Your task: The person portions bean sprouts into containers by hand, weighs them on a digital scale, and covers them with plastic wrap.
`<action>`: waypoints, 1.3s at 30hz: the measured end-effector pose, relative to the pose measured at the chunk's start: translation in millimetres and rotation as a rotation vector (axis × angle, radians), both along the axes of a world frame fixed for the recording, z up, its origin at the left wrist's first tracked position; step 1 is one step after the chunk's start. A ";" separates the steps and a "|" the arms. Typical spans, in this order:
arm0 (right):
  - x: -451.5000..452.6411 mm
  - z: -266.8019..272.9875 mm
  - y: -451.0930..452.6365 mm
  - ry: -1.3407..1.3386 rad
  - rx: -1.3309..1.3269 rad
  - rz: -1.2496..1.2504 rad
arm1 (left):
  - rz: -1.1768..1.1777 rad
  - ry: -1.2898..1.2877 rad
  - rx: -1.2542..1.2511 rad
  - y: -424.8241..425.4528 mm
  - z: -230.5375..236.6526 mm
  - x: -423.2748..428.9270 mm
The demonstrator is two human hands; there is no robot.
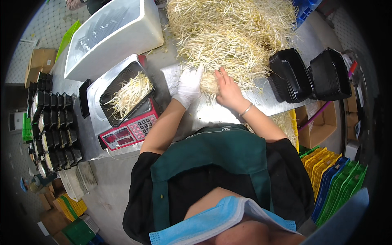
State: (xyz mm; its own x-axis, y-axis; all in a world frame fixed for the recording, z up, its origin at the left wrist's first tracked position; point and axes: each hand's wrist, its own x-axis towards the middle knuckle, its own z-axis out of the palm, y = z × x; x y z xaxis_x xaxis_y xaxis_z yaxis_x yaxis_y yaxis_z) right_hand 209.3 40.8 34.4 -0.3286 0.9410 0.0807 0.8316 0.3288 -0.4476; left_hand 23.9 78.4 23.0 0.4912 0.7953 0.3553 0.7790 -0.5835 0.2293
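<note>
Between my two hands is a small bundle of bean sprouts (209,83), pressed from both sides just above the metal table (214,114). My left hand (188,85), in a white glove, is on its left side. My bare right hand (230,92), a bracelet at the wrist, presses it from the right. A large heap of bean sprouts (226,39) lies just beyond my fingers. To the left, a black plastic tray (105,102) holding some sprouts (131,95) sits tilted on a red digital scale (142,127).
A white foam box (122,50) of clear plastic lids stands at the back left. Filled black trays (52,128) are stacked at the left edge. Nested black trays (291,75) stand on the right, with folded crates (333,183) below. Behind the foam box, another person is partly visible.
</note>
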 end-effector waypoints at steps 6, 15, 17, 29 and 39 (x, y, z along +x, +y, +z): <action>19.2 43.5 20.9 -0.072 -0.026 0.010 | 0.057 -0.195 0.230 -19.9 17.5 -5.4; 14.2 65.4 31.5 0.315 -0.360 -0.052 | 0.018 -0.048 -0.081 -63.8 18.7 -22.9; 10.1 29.2 37.6 -0.019 -0.397 0.103 | 0.090 0.027 0.004 -71.7 15.4 -21.4; -46.0 2.5 -15.2 -0.228 0.095 0.036 | 0.242 -0.035 -0.425 -70.3 6.8 -19.0; 32.9 48.4 44.9 0.989 -0.461 -0.146 | 0.622 -1.176 0.311 -132.9 132.3 -137.8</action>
State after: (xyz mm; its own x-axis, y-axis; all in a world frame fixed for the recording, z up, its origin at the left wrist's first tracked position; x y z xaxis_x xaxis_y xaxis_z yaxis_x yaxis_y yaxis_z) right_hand 242.1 85.7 82.8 -0.1954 0.9731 -0.1219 0.0556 -0.1131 -0.9920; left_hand -114.0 -54.5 155.3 -0.6284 0.5836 0.5143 0.3671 -0.3603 0.8575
